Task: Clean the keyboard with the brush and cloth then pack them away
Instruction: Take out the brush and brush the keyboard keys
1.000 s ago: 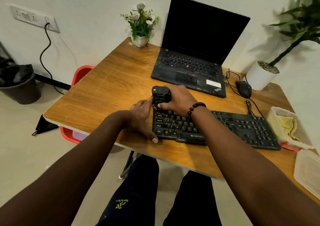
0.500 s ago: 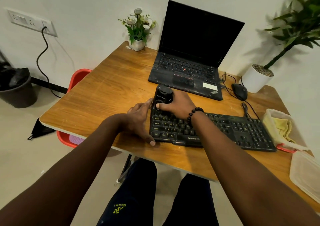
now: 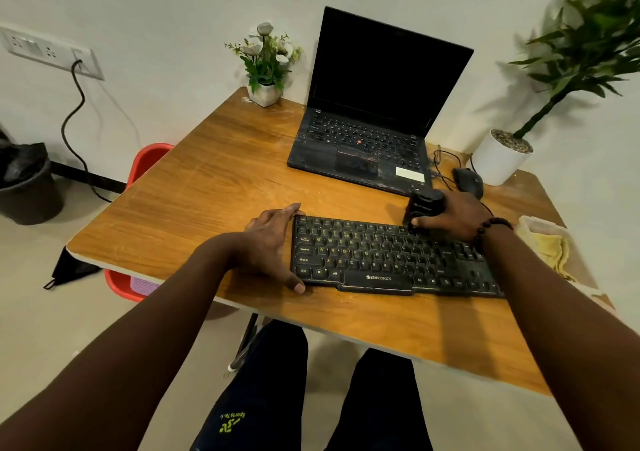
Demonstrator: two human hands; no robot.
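A black keyboard [image 3: 381, 256] lies near the front edge of the wooden table [image 3: 214, 191]. My left hand [image 3: 273, 243] rests flat against the keyboard's left end, fingers spread, thumb at the front corner. My right hand [image 3: 453, 217] grips a stubby black brush [image 3: 422, 205] and presses it on the top key rows, right of the middle. Its bristles are hidden. A yellow cloth [image 3: 554, 250] lies in a clear plastic box [image 3: 530, 224] at the keyboard's right end.
An open black laptop [image 3: 367, 139] stands behind the keyboard, with a black mouse [image 3: 469, 180] and its cable to its right. A white flower pot [image 3: 265, 94] and a large potted plant [image 3: 500, 156] stand at the back. A red chair [image 3: 145, 163] is left of the table.
My right hand has swept the brush along the top rows from the keyboard's left end to right of the middle. My left hand stays at the left end.
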